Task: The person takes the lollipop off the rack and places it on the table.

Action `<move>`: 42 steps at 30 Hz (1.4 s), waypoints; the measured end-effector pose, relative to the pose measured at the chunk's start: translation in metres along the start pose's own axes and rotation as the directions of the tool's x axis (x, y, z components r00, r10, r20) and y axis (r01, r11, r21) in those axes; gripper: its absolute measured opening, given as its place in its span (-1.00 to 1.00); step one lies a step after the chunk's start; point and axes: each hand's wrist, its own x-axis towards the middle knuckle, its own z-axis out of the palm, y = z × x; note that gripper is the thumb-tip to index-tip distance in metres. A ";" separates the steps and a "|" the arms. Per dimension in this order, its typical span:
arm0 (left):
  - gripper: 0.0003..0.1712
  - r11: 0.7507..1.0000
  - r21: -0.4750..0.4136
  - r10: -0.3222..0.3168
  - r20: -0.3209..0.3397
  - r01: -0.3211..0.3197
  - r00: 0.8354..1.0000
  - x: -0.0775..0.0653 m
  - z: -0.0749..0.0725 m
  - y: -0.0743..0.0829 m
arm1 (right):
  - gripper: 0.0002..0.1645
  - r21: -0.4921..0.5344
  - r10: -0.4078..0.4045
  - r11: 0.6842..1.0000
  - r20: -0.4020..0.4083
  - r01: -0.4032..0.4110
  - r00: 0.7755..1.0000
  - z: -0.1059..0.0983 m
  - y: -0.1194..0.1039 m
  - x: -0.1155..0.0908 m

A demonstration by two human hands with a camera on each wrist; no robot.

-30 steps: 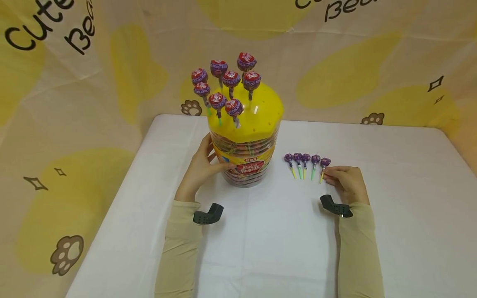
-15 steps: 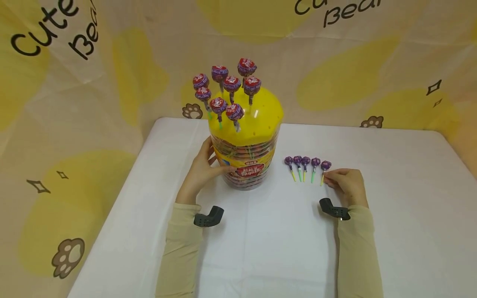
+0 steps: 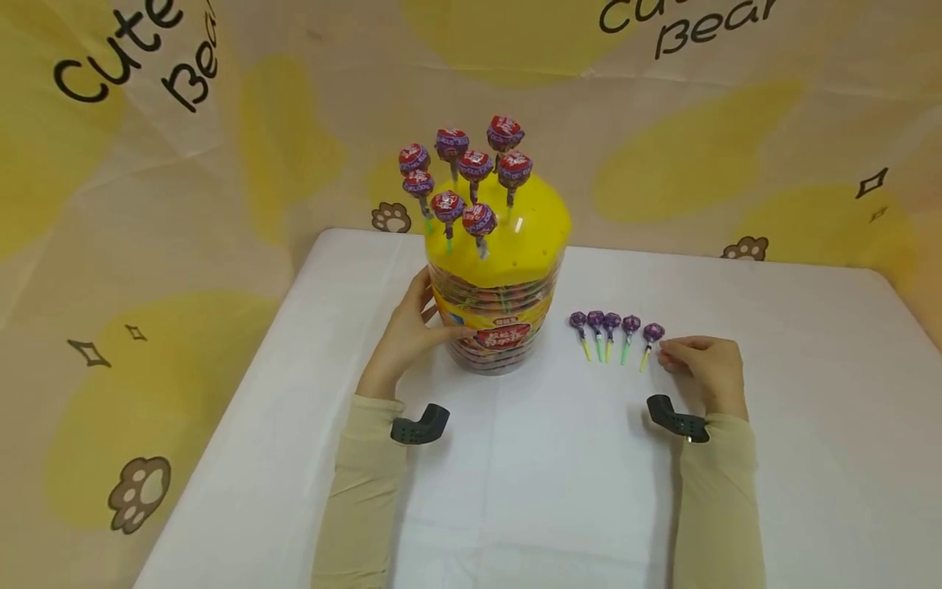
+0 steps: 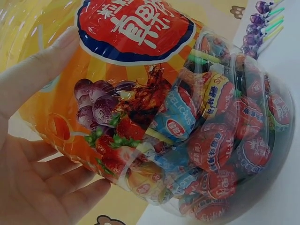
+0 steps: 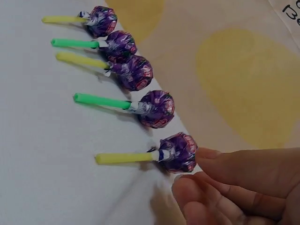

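A large clear plastic jar (image 3: 500,307) of lollipops stands upright on the table, with a yellow lid (image 3: 533,245). My left hand (image 3: 401,339) holds its left side, thumb across the front label and fingers round the back. Several wrapped lollipops (image 3: 475,167) stand in the lid on their sticks. To the right of the jar lies a row of purple lollipops (image 3: 612,321). Beside the rightmost lollipop (image 5: 179,153) is my right hand (image 3: 710,364), thumb and fingers loosely bent near the candy head, with nothing seen between them.
A white cloth covers the table (image 3: 559,474). Behind it and at the left hangs a yellow patterned backdrop (image 3: 662,147). Wrapped lollipops in blue, red and yellow (image 4: 211,147) fill the jar's lower part.
My right hand has drawn slightly right, off the rightmost lollipop's stick, which it was pinching before. The left hand keeps its hold on the jar. The head view has shifted a little.
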 end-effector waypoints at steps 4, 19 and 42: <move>0.20 1.000 -0.002 -0.002 0.007 0.002 1.000 0.001 0.002 -0.001 | -0.85 0.170 -0.040 0.984 -0.075 0.052 0.996 -0.001 -0.003 -0.002; 0.20 1.000 -0.008 0.004 0.003 -0.004 1.000 0.001 0.001 -0.001 | -0.91 0.343 -0.147 0.924 -0.084 0.167 0.986 0.007 -0.038 -0.019; 0.19 1.000 -0.018 -0.016 -0.007 0.016 1.000 0.002 0.000 -0.001 | -0.75 0.333 -0.333 0.884 -0.043 0.328 0.942 0.021 -0.080 -0.037</move>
